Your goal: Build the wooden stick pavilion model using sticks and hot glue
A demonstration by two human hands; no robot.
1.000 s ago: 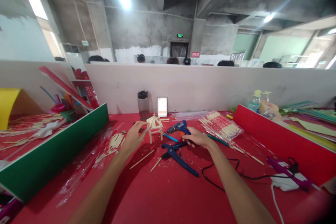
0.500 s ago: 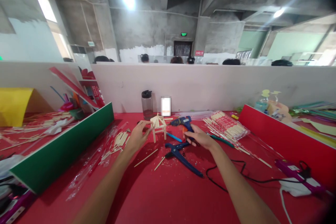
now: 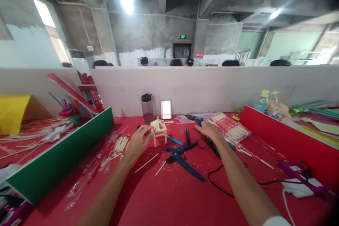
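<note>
A small pavilion-like frame of pale wooden sticks stands upright near the middle of the red table. The fingers of my left hand are closed on its left side. To the right, my right hand is wrapped round a blue glue gun, whose nozzle points left, away from the frame. Below the frame lie a blue cutting tool and two loose sticks. A light-blue pen-like item lies beside the frame's right legs.
Behind stand a dark-lidded bottle and a bright phone-like screen. Green and red dividers flank the table. Bundled sticks lie right, a stick pile left. A black cable crosses the right side.
My right hand has moved the glue gun back and to the right, away from the stick frame, uncovering a dark and red item on the table. My left hand stays at the frame.
</note>
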